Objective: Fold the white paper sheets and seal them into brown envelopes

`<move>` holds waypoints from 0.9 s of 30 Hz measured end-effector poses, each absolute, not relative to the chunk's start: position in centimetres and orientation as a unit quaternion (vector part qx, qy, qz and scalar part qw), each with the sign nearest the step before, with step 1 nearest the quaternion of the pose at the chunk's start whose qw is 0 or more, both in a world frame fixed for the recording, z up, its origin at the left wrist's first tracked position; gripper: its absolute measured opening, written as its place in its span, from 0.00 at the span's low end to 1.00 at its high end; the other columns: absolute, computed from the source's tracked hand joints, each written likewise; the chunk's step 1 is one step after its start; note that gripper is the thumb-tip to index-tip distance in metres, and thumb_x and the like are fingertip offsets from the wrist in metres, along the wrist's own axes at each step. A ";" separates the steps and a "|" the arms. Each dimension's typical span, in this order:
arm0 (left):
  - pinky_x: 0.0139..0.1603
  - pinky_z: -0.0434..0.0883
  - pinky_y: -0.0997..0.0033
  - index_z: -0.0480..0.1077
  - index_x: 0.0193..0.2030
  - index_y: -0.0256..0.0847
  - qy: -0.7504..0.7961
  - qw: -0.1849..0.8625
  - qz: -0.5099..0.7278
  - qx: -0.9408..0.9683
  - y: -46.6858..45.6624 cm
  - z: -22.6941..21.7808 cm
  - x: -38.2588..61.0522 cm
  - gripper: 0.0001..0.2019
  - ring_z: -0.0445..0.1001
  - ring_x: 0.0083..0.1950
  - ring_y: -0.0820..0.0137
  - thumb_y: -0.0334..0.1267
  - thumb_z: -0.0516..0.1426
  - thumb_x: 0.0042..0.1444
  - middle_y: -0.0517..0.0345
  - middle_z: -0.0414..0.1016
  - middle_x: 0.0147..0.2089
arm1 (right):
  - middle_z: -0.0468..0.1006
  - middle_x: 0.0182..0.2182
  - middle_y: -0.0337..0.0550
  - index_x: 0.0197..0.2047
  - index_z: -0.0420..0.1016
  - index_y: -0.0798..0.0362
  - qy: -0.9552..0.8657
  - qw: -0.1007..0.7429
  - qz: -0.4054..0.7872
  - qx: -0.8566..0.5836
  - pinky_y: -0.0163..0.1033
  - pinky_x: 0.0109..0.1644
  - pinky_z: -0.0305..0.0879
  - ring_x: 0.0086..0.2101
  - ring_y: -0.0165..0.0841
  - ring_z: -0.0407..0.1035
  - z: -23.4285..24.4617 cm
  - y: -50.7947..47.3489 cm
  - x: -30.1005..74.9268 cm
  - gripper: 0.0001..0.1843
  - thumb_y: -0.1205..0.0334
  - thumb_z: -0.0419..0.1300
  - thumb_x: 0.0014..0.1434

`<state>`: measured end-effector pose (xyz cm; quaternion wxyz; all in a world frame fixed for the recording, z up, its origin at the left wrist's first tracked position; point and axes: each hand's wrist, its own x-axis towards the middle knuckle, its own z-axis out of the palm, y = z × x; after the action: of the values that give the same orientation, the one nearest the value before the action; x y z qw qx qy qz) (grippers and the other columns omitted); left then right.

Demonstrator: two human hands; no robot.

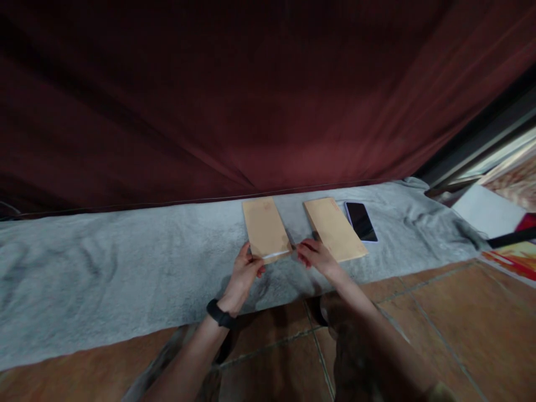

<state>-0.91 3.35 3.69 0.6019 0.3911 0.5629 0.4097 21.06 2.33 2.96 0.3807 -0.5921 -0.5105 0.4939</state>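
Observation:
A brown paper envelope (266, 226) lies at a slight slant on the grey cloth, with a white strip along its near edge. My left hand (245, 271), with a black band on the wrist, grips the envelope's near left corner between thumb and fingers. At the near right corner, my right hand (316, 255) is closed in a pinch. Whatever may be between those fingertips is too small to make out. To the right rests a stack of similar brown envelopes (337, 229), partly behind my right hand.
A phone (361, 221) with a dark screen lies against the right side of the envelope stack. The grey cloth (84, 268) spreads over a tiled floor (469, 312), below a dark red curtain (268, 111). Printed sheets (515, 259) and a white panel (488, 210) stand at the far right.

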 end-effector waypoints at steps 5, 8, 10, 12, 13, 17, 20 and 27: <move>0.21 0.62 0.79 0.63 0.61 0.37 0.547 0.619 0.395 0.402 3.0 4.0 -1.4 0.34 0.68 0.21 0.76 0.31 0.62 0.42 0.66 0.74 0.27 | 0.73 0.58 0.47 0.58 0.72 0.47 -0.745 0.348 0.267 -0.503 0.48 0.61 0.67 0.59 0.40 0.67 3.6 1.8 20.5 0.22 0.60 0.64 0.60; 0.22 0.63 0.79 0.62 0.61 0.38 0.540 0.629 0.382 0.409 2.8 4.0 -1.7 0.35 0.69 0.22 0.75 0.32 0.62 0.44 0.66 0.73 0.26 | 0.69 0.63 0.47 0.63 0.68 0.48 -0.824 0.264 0.194 -0.463 0.51 0.67 0.61 0.63 0.41 0.62 3.0 1.3 19.1 0.27 0.67 0.62 0.62; 0.22 0.63 0.78 0.61 0.62 0.39 0.544 0.627 0.369 0.417 2.7 3.9 -1.9 0.34 0.68 0.22 0.75 0.33 0.62 0.45 0.67 0.73 0.25 | 0.69 0.63 0.47 0.65 0.67 0.48 -0.843 0.218 0.157 -0.467 0.50 0.66 0.62 0.62 0.40 0.63 2.5 1.1 18.6 0.26 0.69 0.59 0.64; 0.21 0.63 0.78 0.58 0.65 0.41 0.554 0.620 0.346 0.435 2.6 3.8 -2.1 0.36 0.68 0.21 0.75 0.34 0.61 0.47 0.67 0.73 0.26 | 0.70 0.62 0.48 0.64 0.68 0.49 -0.851 0.187 0.130 -0.473 0.49 0.64 0.65 0.60 0.40 0.66 2.1 1.1 18.3 0.24 0.68 0.58 0.66; 0.21 0.63 0.77 0.57 0.66 0.41 0.562 0.607 0.331 0.454 2.5 3.7 -2.3 0.36 0.67 0.20 0.75 0.35 0.61 0.48 0.67 0.73 0.26 | 0.71 0.62 0.47 0.63 0.69 0.48 -0.855 0.176 0.120 -0.473 0.49 0.63 0.66 0.59 0.40 0.67 2.0 1.1 18.3 0.22 0.66 0.57 0.67; 0.30 0.70 0.69 0.57 0.69 0.44 0.624 0.411 0.266 0.609 2.0 3.8 -3.1 0.36 0.75 0.32 0.66 0.37 0.63 0.53 0.59 0.75 0.36 | 0.74 0.58 0.47 0.60 0.72 0.48 -0.860 0.171 0.104 -0.469 0.49 0.62 0.66 0.57 0.40 0.70 1.9 1.4 18.4 0.17 0.62 0.55 0.70; 0.48 0.73 0.60 0.62 0.67 0.45 0.608 0.240 0.236 0.719 1.5 3.7 -3.6 0.32 0.75 0.50 0.58 0.35 0.64 0.54 0.51 0.73 0.50 | 0.76 0.56 0.47 0.57 0.74 0.50 -0.856 0.179 0.115 -0.471 0.49 0.61 0.67 0.55 0.39 0.71 2.0 1.5 18.5 0.15 0.62 0.53 0.71; 0.55 0.71 0.57 0.72 0.44 0.42 0.513 0.170 0.207 0.816 2.1 3.2 -3.5 0.06 0.71 0.51 0.61 0.30 0.59 0.60 0.53 0.72 0.48 | 0.77 0.51 0.47 0.49 0.75 0.51 -0.831 0.217 0.158 -0.488 0.47 0.58 0.68 0.51 0.38 0.72 1.8 2.1 18.6 0.09 0.66 0.55 0.70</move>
<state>-3.52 2.12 3.16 0.1701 0.8156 0.5128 0.2073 18.62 2.08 1.82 0.2167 -0.4878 -0.8308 0.1578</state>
